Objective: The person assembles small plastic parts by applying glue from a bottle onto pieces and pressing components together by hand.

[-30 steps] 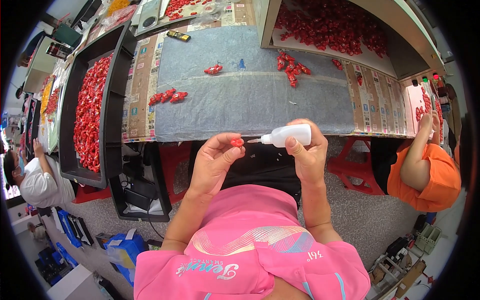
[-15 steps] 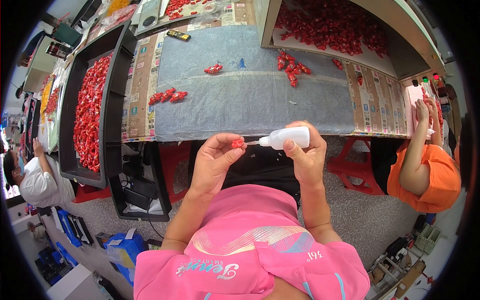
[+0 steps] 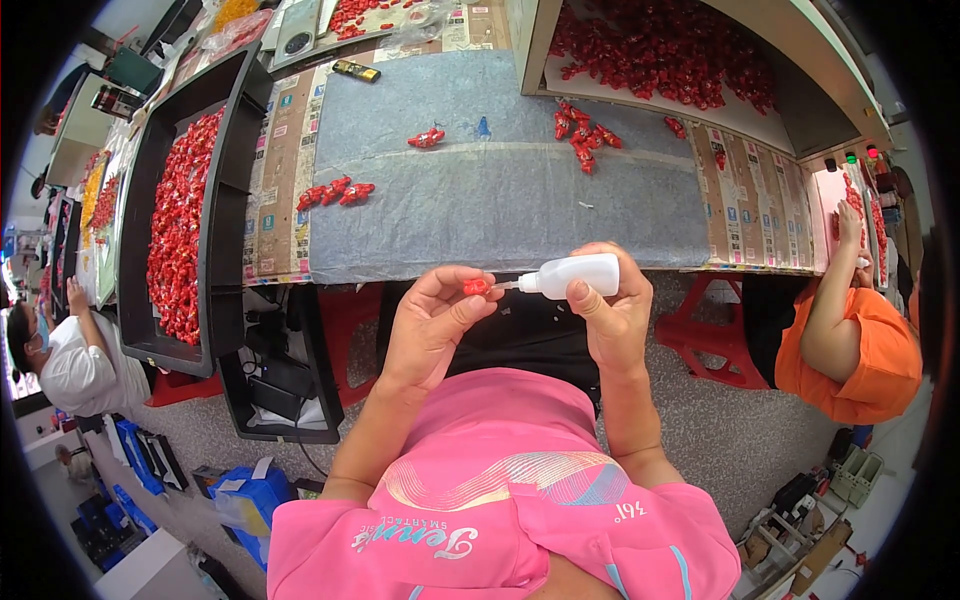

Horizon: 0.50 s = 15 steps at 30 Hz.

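Observation:
Between the thumb and fingers of my left hand (image 3: 433,325) is a small red plastic piece (image 3: 477,287), partly covered by the fingertips. My right hand (image 3: 618,318) is wrapped round a white squeeze bottle (image 3: 572,276), which lies nearly level. Its thin nozzle (image 3: 507,285) points left and reaches the red piece; whether it touches cannot be made out. Both hands are held in front of the table's near edge. On the blue-grey mat (image 3: 450,220) beyond lie a single red piece (image 3: 426,138), a small group (image 3: 336,192) at the left and another cluster (image 3: 585,135) at the right.
A black tray (image 3: 225,215) full of red pieces stands at the left. A lighter-like yellow and black item (image 3: 357,70) lies at the mat's far edge. At the back right, a box-like housing (image 3: 525,55) holds many red pieces. Co-workers in white (image 3: 85,365) and orange (image 3: 850,345) sit on either side.
My left fingers and the red piece have shifted very slightly, while the bottle stays in place. The co-worker in orange has moved their hands.

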Each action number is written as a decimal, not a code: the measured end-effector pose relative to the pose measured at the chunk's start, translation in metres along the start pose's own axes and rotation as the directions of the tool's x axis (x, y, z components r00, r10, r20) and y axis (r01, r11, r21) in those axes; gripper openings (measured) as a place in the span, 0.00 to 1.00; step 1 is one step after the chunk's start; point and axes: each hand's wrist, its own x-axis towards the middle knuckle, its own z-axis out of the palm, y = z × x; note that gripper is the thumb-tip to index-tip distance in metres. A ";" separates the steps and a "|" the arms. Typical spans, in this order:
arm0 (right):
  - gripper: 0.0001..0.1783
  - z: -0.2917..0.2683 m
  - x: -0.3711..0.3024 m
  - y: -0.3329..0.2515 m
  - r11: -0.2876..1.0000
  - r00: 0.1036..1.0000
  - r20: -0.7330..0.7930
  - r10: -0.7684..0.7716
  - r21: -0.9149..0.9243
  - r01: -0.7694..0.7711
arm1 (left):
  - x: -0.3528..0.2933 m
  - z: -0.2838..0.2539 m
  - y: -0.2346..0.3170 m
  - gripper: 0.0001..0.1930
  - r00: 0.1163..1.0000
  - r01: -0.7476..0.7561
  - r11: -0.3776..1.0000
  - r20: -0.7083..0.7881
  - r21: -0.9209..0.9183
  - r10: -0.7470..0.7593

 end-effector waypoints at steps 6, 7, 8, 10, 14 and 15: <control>0.17 -0.001 0.000 0.000 1.000 1.000 -0.001 0.019 -0.003 -0.019 | 0.001 -0.001 -0.001 0.11 1.000 0.025 1.000 0.003 -0.006 -0.025; 0.17 -0.001 0.000 0.000 1.000 1.000 -0.001 0.025 -0.005 -0.025 | 0.001 -0.001 -0.001 0.11 1.000 0.024 1.000 0.001 -0.005 -0.024; 0.17 -0.001 0.000 0.000 1.000 1.000 -0.001 0.030 -0.008 -0.030 | 0.001 -0.001 -0.001 0.11 1.000 0.020 1.000 0.008 -0.007 -0.020; 0.17 -0.001 0.000 0.001 0.999 1.000 0.002 0.031 -0.010 -0.031 | 0.001 -0.001 -0.001 0.11 1.000 0.016 1.000 0.015 -0.009 -0.016; 0.17 -0.002 0.001 0.002 1.000 1.000 0.002 0.026 -0.012 -0.026 | 0.001 -0.002 -0.002 0.11 1.000 0.016 1.000 0.020 0.002 -0.016; 0.17 -0.001 0.001 0.002 1.000 1.000 0.003 0.026 -0.011 -0.026 | 0.001 -0.003 -0.002 0.11 1.000 0.018 1.000 0.024 0.002 -0.018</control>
